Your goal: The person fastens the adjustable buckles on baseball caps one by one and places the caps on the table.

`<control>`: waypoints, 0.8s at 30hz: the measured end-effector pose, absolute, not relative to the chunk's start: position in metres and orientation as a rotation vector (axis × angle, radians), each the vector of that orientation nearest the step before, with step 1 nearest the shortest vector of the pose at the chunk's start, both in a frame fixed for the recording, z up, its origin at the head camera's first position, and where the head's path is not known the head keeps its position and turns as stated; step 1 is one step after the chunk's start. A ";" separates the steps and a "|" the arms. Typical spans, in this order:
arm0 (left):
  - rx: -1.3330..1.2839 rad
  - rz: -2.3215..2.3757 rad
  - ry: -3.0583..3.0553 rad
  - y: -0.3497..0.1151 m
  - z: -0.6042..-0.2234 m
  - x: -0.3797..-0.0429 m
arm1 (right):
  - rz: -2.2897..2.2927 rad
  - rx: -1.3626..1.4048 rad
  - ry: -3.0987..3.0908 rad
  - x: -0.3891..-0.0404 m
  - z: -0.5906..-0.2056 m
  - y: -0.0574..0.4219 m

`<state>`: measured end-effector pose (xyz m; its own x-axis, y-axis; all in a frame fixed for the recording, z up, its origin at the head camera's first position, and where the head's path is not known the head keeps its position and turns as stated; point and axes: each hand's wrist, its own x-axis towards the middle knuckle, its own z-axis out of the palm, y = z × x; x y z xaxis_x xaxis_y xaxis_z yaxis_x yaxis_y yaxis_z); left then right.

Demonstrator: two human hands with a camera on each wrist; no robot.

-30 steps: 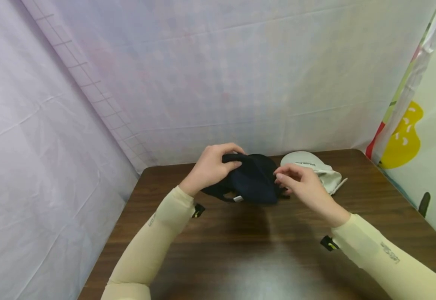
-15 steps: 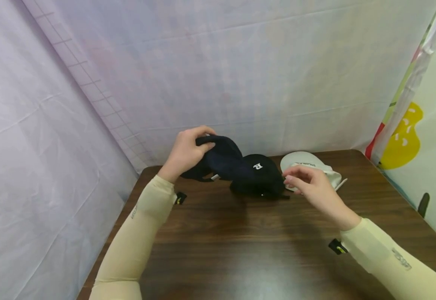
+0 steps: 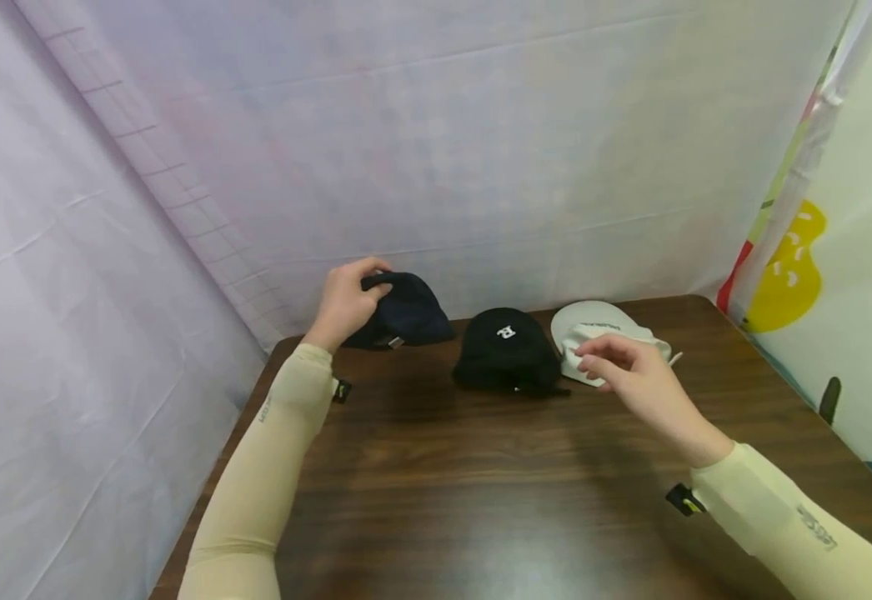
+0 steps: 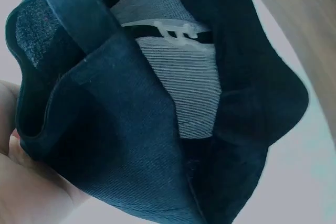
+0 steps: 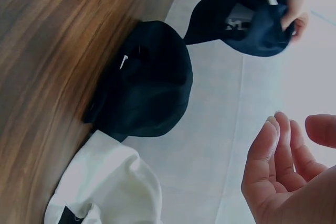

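My left hand (image 3: 349, 302) pinches a dark navy baseball cap (image 3: 411, 310) by its edge, above the table's far left part. In the left wrist view the navy cap (image 4: 115, 129) fills most of the picture, its inside and back strap (image 4: 79, 11) showing, with part of the hand at the left edge. A black baseball cap (image 3: 507, 358) with a white letter sits on the table at the back middle. Beside it lies a white cap (image 3: 593, 315). In front of the white cap my right hand (image 3: 634, 379) hovers, fingers loosely bent, holding nothing; its wrist view shows the fingers (image 5: 260, 156) bare.
The brown wooden table (image 3: 481, 483) reaches back to a pale hanging cloth (image 3: 436, 167). Another cloth wall (image 3: 91, 358) stands along the left side. On the right hangs a printed curtain (image 3: 841, 350) with yellow shapes.
My left hand has carried the navy cap leftward, away from the black cap, which now shows fully. The right hand has drawn slightly to the right.
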<state>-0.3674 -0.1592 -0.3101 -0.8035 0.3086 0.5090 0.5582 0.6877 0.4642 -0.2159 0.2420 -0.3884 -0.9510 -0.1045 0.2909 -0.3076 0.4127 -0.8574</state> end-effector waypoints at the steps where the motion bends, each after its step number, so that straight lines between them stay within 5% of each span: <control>1: -0.668 -0.859 -2.501 -0.162 -0.314 -0.371 | 1.568 0.367 -2.472 -0.216 -0.389 0.242; 24: -0.596 -0.772 -2.536 -0.195 -0.404 -0.401 | 1.597 0.390 -2.475 -0.207 -0.394 0.235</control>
